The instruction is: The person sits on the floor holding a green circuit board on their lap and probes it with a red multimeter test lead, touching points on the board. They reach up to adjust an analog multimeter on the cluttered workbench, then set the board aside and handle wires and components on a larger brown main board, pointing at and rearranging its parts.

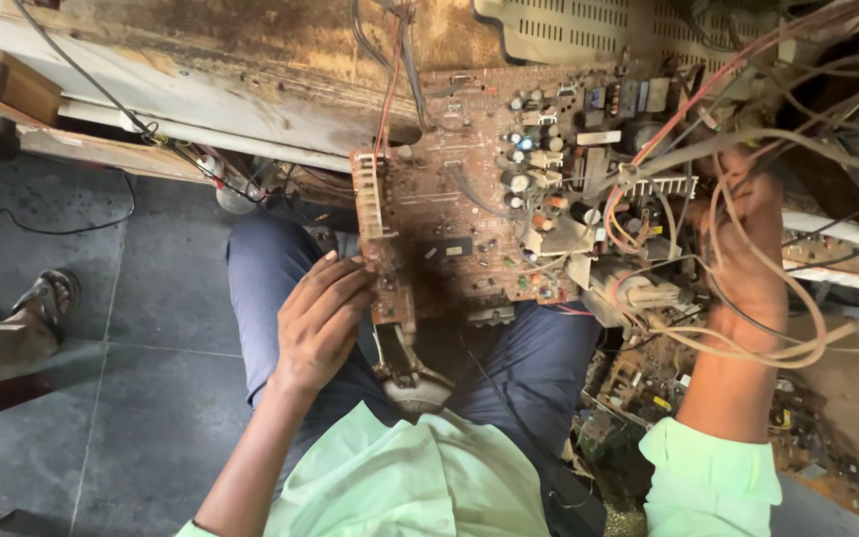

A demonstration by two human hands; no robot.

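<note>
A large brown circuit board (469, 199) crowded with capacitors, a finned heat sink and other parts rests over my lap. My left hand (318, 320) grips its lower left edge, fingers curled on the board. Over at the board's right side is my right hand (748, 249), closed around a bundle of tangled wires (748, 129) that loop over my wrist. Just below the board, between my knees, sits a round grey part (415, 383) attached by a bracket.
A worn wooden bench edge (201, 99) runs across the top left. A beige vented plastic casing (589, 30) lies behind the board. Scrap circuit boards (648, 388) pile at my lower right. Another person's sandalled foot (47, 303) rests on the dark tiled floor at left.
</note>
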